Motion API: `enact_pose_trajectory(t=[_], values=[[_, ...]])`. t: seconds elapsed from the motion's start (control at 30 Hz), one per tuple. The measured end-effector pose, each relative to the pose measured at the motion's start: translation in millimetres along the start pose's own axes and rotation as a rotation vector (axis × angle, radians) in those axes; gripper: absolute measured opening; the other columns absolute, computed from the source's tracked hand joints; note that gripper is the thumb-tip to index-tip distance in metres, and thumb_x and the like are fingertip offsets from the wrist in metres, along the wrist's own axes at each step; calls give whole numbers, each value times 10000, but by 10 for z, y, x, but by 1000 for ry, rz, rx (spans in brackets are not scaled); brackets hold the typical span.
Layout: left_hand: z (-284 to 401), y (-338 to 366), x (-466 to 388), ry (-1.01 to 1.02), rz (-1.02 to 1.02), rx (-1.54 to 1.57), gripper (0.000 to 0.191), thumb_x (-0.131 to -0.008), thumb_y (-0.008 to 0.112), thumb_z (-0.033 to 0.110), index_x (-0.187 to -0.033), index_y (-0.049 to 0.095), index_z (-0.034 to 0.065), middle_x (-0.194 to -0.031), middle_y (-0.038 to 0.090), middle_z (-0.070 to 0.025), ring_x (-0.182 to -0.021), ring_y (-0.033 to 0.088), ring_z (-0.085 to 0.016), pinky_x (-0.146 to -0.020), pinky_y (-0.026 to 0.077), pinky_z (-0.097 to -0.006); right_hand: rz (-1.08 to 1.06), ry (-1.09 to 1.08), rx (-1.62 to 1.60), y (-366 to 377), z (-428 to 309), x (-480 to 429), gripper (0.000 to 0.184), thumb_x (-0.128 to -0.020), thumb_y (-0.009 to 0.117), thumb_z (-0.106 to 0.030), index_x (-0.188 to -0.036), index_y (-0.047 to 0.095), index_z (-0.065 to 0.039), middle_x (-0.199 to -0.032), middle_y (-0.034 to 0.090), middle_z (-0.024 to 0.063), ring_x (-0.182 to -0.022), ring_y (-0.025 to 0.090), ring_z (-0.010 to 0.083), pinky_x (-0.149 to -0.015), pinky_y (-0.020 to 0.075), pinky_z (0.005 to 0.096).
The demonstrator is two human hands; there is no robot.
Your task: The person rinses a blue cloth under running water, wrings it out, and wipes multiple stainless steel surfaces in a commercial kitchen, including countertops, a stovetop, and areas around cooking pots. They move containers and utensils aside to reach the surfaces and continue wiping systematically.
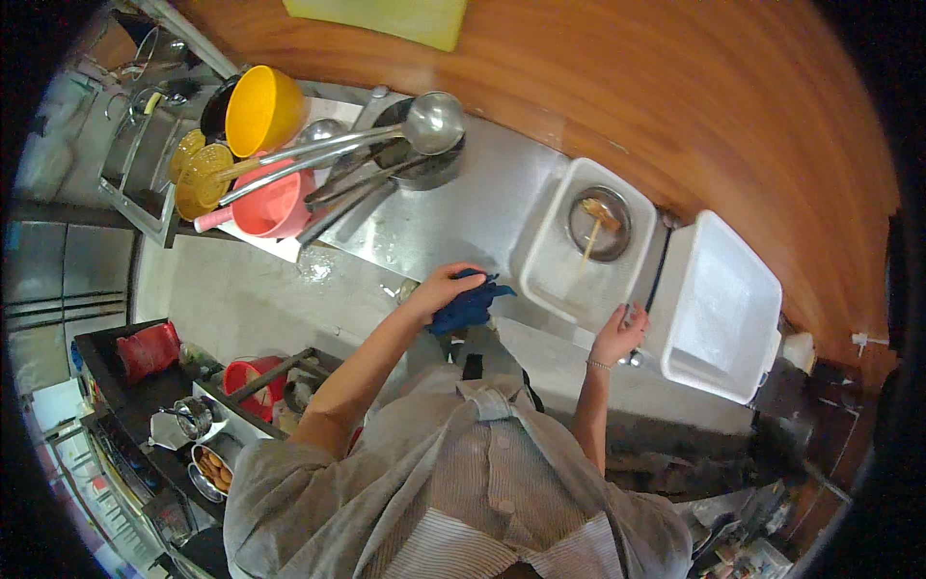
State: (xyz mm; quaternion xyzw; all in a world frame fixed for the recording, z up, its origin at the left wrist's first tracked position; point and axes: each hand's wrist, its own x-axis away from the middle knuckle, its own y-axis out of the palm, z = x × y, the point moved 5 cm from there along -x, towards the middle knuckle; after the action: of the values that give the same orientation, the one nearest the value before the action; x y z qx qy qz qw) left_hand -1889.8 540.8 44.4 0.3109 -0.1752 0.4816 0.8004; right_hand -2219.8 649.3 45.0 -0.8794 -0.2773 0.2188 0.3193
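Observation:
My left hand (445, 289) grips a dark blue cloth (469, 305) at the front edge of the stainless steel counter (470, 210). My right hand (622, 333) is at the near rim of a white plastic basin (539, 279), its fingers partly curled; whether they grip anything cannot be told. In that basin stands a round metal bowl (628, 230) with a brush-like tool (599, 224) in it, its thin handle pointing towards me. A second, deeper white tub (684, 340) stands to the right of my right hand.
At the left are a yellow bowl (264, 112), a pink dipper (271, 206), yellow strainers (206, 181) and a metal pot (430, 174) with ladles (434, 123) across it. A wooden wall (651, 94) rises behind the counter. Behind me at left stand a red bucket (246, 380) and a dark shelf (152, 383).

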Motion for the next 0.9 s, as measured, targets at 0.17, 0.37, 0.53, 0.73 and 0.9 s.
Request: enact_pose_trajectory(t=[0.17,0.37,0.53,0.73,0.9], values=[[667,-942,884,62,1,153,315,-871,646,252,-1111,605,52,-987,636,-46,-905,606,-128,-793,504,-272,-681,114,-943,1344,-1364,960,162,-871,520,-68,-1005,598,-20,-961,608,80,-890,582,171,-811,470,323],[1273,-2008,1840,328,171,337,420,-862,614,249,-1192,525,4,-1069,616,-111,-894,631,-197,-767,527,-317,-1459,1130,-1438,3285,-2857,2349,404,-838,598,-163,-1223,477,-151,-1189,573,56,-1123,543,246,-878,404,541],[1266,-2521,2133,432,337,555,561,-882,541,354,-1291,415,-9,-1139,579,-177,-873,636,-281,-691,549,-368,-1119,1119,-1342,3682,-3149,2421,186,-840,592,-118,-994,496,-161,-870,599,35,-780,590,212,-687,472,422],[1243,-2843,2152,471,259,523,571,-874,546,345,-1290,409,-21,-1151,568,-186,-904,627,-290,-697,545,-391,-768,1072,-1186,3557,-2983,2336,82,-833,592,-77,-852,513,-85,-665,491,29,-547,488,171,-469,404,339],[1302,-3156,2222,450,224,390,580,-843,585,323,-1267,425,-40,-1167,565,-182,-953,620,-293,-833,511,-393,-726,1057,-1085,3480,-2910,2298,57,-811,552,-23,-849,528,-57,-686,515,43,-572,500,169,-479,393,304]])
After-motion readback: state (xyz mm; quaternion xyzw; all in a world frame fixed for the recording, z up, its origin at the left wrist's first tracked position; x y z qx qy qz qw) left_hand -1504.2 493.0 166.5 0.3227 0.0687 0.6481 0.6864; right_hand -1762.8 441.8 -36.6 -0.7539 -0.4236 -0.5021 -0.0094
